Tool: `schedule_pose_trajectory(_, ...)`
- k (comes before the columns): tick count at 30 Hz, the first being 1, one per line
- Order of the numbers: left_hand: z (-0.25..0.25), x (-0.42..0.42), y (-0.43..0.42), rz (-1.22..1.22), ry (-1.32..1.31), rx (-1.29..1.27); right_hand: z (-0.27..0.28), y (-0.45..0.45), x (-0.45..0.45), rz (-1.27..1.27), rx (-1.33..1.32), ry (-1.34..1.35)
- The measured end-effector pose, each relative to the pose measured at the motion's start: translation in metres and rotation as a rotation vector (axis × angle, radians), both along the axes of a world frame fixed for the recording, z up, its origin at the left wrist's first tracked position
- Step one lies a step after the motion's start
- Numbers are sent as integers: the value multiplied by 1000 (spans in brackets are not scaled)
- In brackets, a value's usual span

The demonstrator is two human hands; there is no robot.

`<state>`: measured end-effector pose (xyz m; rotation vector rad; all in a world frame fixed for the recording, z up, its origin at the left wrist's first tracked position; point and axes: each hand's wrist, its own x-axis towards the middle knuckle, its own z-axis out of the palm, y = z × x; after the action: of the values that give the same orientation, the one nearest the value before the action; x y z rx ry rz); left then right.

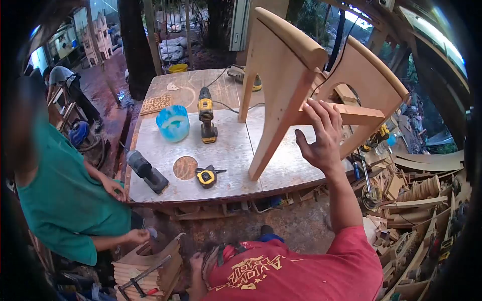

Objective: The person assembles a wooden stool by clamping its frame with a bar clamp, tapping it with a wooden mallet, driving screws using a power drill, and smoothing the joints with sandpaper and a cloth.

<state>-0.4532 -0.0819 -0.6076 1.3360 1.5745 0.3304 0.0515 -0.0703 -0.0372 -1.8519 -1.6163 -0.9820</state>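
My right hand (321, 133) rests with spread fingers on the crossbar (354, 114) of a wooden chair-like frame. This pale frame (283, 85) stands tilted on the workbench, with curved, rounded top rails and a thin cable hanging over it. Low in the view, my left hand (197, 261) is small and partly hidden beside my red shirt; its fingers are too unclear to read. Near it is a ribbed wooden piece (168, 268) with a bar clamp (143, 281) on it.
On the workbench (226, 173) are a yellow drill (206, 113), a dark cordless tool (145, 170), a tape measure (206, 177) and a blue-white tub (172, 123). A person in green (65, 180) stands left; another bends behind. Wood scraps (401, 188) crowd the right.
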Motion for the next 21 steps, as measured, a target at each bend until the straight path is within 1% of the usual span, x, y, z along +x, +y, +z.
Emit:
schedule_pose_trajectory(1, 14, 9, 5, 59, -69, -68, -1, -4, 6, 5, 8, 3)
schedule_pose_trajectory(2, 46, 25, 15, 121, -143, -135, -1, -9, 13, 13, 16, 4)
schedule_pose_trajectory(4, 101, 57, 30, 97, -204, 103, 0, -18, 29, 58, 28, 12)
schedule_pose_trajectory(5, 102, 71, 44, -2, -165, 264, 0, -21, 37, 96, 34, 13)
schedule_pose_trajectory(6, 140, 99, 56, -89, -118, 432, -1, -25, 44, 139, 26, 18)
schedule_pose_trajectory(7, 176, 134, 53, -52, -193, 480, -4, -25, 50, 194, 41, -7)
schedule_pose_trajectory(8, 250, 182, 49, -19, -268, 529, -4, -26, 51, 191, 3, -36)
schedule_pose_trajectory(10, 290, 250, 47, 43, -446, 508, -6, -21, 54, 292, -27, -66)
schedule_pose_trajectory(12, 337, 311, 31, 26, -481, 508, -11, -8, 55, 326, -46, -80)
schedule_pose_trajectory(14, 346, 356, 14, -41, -486, 706, -19, 1, 55, 338, -28, -135)
schedule_pose_trajectory(16, 354, 380, -9, -95, -487, 728, -29, 4, 60, 319, -16, -174)
schedule_pose_trajectory(17, 354, 385, -21, -85, -511, 678, -35, 2, 62, 366, -27, -177)
schedule_pose_trajectory(20, 328, 375, -48, 15, -524, 536, -48, -10, 65, 414, -150, -213)
schedule_pose_trajectory(21, 320, 368, -55, 64, -508, 494, -44, -11, 66, 499, -79, -150)
